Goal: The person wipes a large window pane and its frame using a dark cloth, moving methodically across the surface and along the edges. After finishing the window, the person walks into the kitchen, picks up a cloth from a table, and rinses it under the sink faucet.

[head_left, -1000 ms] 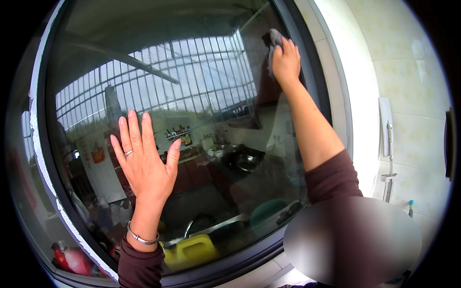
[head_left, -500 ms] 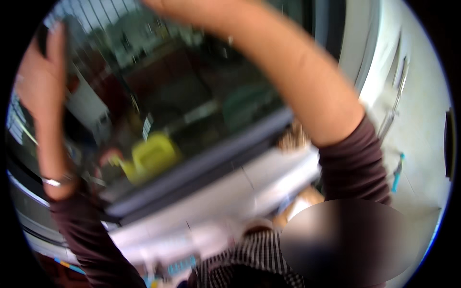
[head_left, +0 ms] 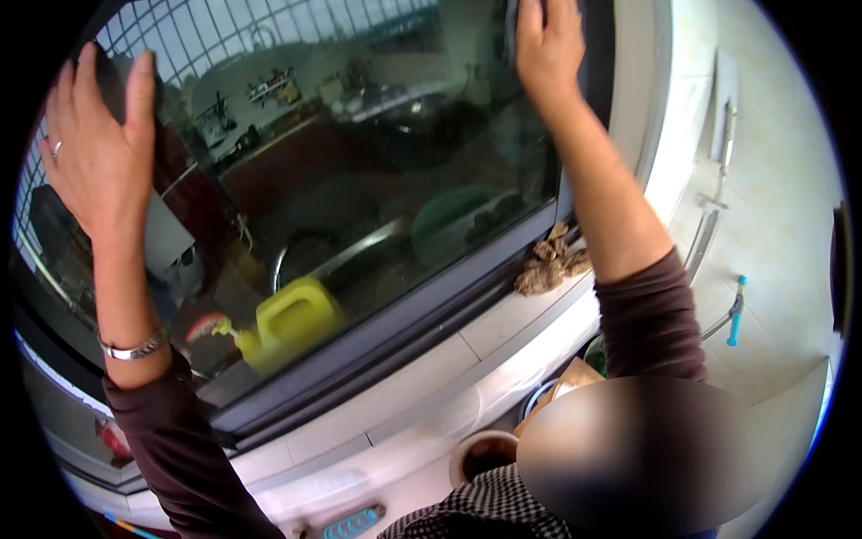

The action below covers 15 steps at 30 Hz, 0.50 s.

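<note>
My left hand point(head_left: 94, 153) lies flat on the window glass point(head_left: 359, 180) at the upper left, fingers spread, holding nothing. A ring sits on one finger and a silver bracelet point(head_left: 133, 348) circles the wrist. My right hand point(head_left: 543, 45) is raised to the top of the pane near the right frame and presses a dark cloth point(head_left: 513, 25) against the glass; only the cloth's edge shows beside the fingers. Both forearms wear dark maroon sleeves.
A dark window frame point(head_left: 386, 332) runs above a white sill point(head_left: 404, 395). A brown dried clump point(head_left: 552, 265) lies on the sill's right end. A yellow jug point(head_left: 292, 319) shows through the glass. A tiled wall with a blue-tipped pipe point(head_left: 734, 310) is at right; a round cup point(head_left: 485, 454) stands below.
The view dipped down toward the sill and then steadied. My left hand stays flat on the glass; my right hand with the cloth remains high on the pane.
</note>
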Motion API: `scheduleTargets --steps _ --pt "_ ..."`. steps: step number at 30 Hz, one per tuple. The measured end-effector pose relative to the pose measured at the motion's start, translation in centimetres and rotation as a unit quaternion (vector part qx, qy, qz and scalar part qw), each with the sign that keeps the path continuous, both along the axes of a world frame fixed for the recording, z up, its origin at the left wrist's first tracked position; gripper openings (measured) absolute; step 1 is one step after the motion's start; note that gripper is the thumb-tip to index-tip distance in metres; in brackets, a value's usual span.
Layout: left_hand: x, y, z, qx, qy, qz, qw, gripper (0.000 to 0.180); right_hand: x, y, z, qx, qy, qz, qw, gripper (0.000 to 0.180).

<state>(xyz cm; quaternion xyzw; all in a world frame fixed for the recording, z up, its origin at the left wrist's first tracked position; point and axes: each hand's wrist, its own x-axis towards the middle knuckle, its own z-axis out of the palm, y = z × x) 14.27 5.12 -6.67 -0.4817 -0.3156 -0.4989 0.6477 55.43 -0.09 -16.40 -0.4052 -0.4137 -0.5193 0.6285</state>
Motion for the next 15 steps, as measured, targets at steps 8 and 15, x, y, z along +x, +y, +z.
scheduleTargets --steps 8,15 --pt "1.8 -0.8 -0.8 -0.032 -0.046 0.018 0.998 0.067 -22.6 0.3 -13.2 -0.124 -0.254 0.088 0.955 0.041" --pt "1.6 -1.7 -1.3 -0.026 -0.068 0.125 0.990 0.065 -8.1 -0.2 -16.2 0.004 0.335 0.135 0.932 0.044"
